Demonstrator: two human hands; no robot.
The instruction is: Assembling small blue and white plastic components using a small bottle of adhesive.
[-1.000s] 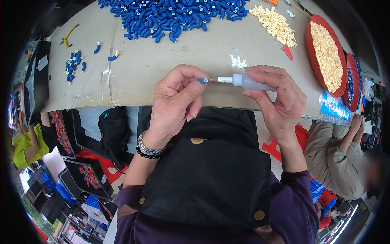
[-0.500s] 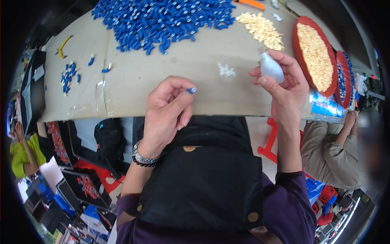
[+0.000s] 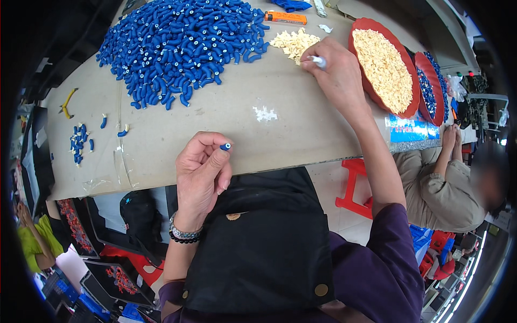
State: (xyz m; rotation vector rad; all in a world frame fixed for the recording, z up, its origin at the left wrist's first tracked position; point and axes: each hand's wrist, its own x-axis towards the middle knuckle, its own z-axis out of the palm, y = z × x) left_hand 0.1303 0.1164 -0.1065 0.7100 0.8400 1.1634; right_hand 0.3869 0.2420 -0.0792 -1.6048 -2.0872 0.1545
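Between the thumb and forefinger of my left hand point(image 3: 202, 177) is a short blue tube piece point(image 3: 225, 146), its pale end showing. That hand hovers near the table's front edge. My right hand point(image 3: 340, 75) is wrapped round a small whitish squeeze bottle point(image 3: 319, 61), mostly covered by the palm. Its fingertips reach to the near right side of a pile of small cream-coloured pieces point(image 3: 291, 44); whether they pinch one cannot be made out. A large heap of blue curved tube pieces point(image 3: 172, 48) lies at the far left and middle.
A red scalloped bowl point(image 3: 399, 46) of cream pieces stands at the right, beside another red bowl point(image 3: 439, 99) with blue pieces. Several cream-tipped blue pieces point(image 3: 78, 142) and yellow-handled pliers point(image 3: 68, 103) lie left. A white patch point(image 3: 265, 113) marks the table. Another person point(image 3: 439, 188) sits right.
My right hand has moved away from me to the cream pile, turning the squeeze bottle in its grip. The left hand still holds the blue piece. The whole view has shifted.
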